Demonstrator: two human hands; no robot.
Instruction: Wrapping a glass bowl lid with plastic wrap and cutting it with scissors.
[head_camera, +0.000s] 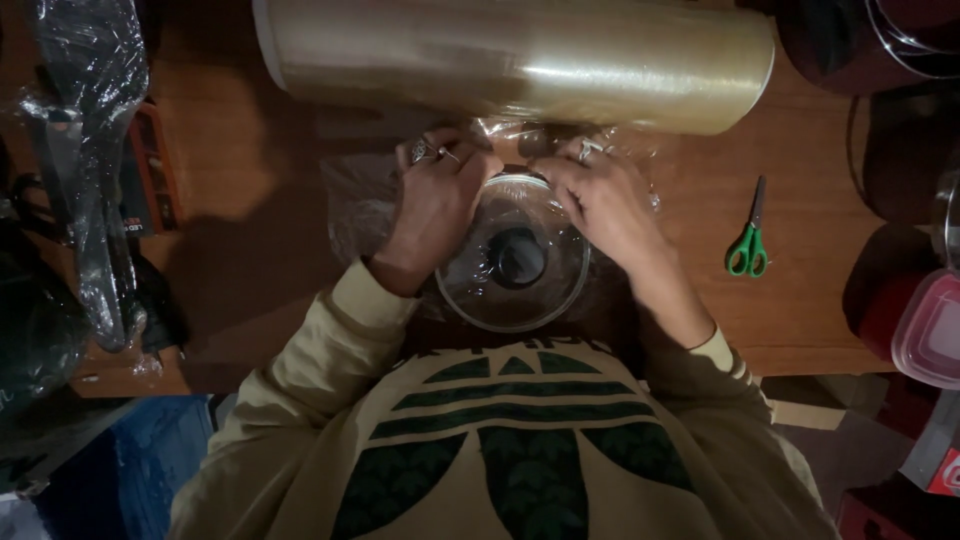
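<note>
Between hands (520, 200), glass lid (513, 255) near table edge; scissors (748, 245) well apart.

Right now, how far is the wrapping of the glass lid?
Done: film from the big roll lies under the glass lid. In hand: left hand and right hand fold film over its far edge. Left: the near part looks uncovered; scissors lie untouched.
</note>
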